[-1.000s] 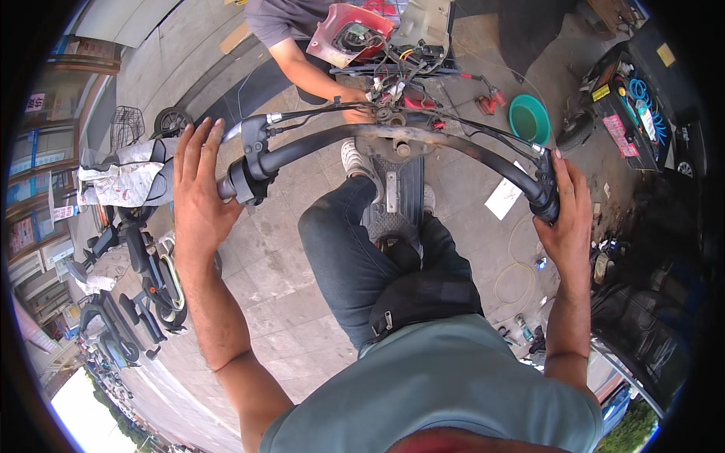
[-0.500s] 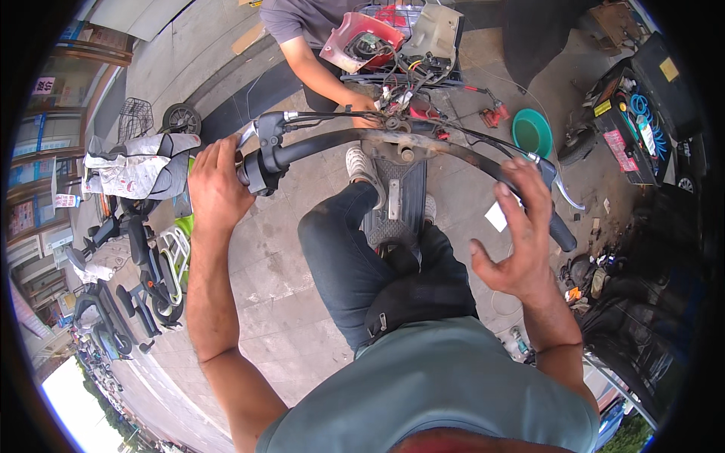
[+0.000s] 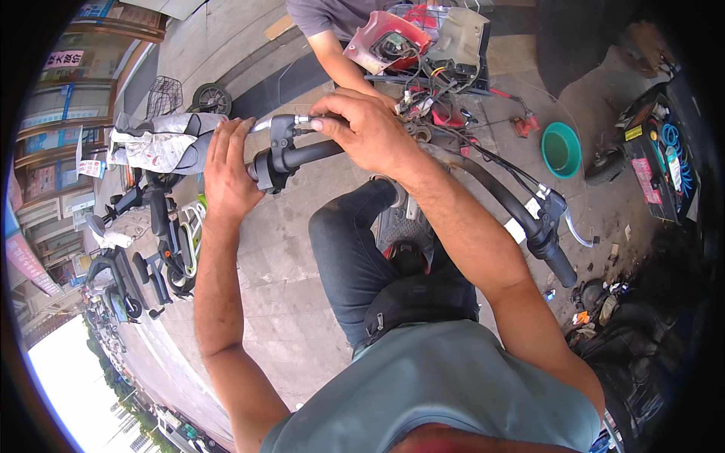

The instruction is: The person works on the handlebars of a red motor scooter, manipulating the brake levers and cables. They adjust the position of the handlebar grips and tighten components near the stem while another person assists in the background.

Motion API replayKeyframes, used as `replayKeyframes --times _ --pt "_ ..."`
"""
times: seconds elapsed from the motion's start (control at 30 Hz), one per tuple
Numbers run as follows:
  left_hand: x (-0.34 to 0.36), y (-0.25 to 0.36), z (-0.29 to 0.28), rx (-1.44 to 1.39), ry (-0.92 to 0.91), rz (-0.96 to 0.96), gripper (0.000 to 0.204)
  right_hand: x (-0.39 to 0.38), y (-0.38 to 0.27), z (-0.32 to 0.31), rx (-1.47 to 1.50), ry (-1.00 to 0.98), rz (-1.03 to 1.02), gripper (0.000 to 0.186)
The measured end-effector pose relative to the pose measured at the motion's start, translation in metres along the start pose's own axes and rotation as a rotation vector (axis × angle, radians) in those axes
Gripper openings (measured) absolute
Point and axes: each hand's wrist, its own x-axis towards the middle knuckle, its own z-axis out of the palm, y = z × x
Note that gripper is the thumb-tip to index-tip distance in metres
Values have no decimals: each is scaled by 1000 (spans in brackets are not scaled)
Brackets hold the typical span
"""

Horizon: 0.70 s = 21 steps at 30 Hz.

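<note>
In front of me is a dark, curved handlebar [image 3: 311, 155] with exposed cables. My left hand [image 3: 230, 162] is closed over its left grip, beside the brake lever's silver base [image 3: 261, 125] and the black switch housing [image 3: 270, 167]. Reaching across the bar, my right hand [image 3: 371, 134] has thumb and fingers pinched at the brake cable, just right of the silver cable adjuster [image 3: 302, 120]. Its palm hides part of the bar's middle. The right grip [image 3: 559, 266] and the silver right brake lever [image 3: 578, 229] are free of my hands.
Ahead, a co-worker's arm [image 3: 347, 69] reaches toward the wiring [image 3: 434, 102] below a red and white body panel [image 3: 389, 41]. A green basin [image 3: 560, 149], a red tool [image 3: 525, 124] and an open toolbox [image 3: 657, 155] stand right. Parked scooters [image 3: 162, 226] line the left.
My right hand has moved left from near the right grip to the left brake cable and closed there. My left hand stays on its grip. The view has shifted slightly.
</note>
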Motion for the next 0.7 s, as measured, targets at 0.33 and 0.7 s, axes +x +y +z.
replayKeyframes --times 0.33,0.7 --pt "17 -11 5 34 51 109 40 2 8 -2 134 59 6 17" --pt "28 4 -27 -8 -144 43 92 24 -25 -10 -126 -155 183 34"
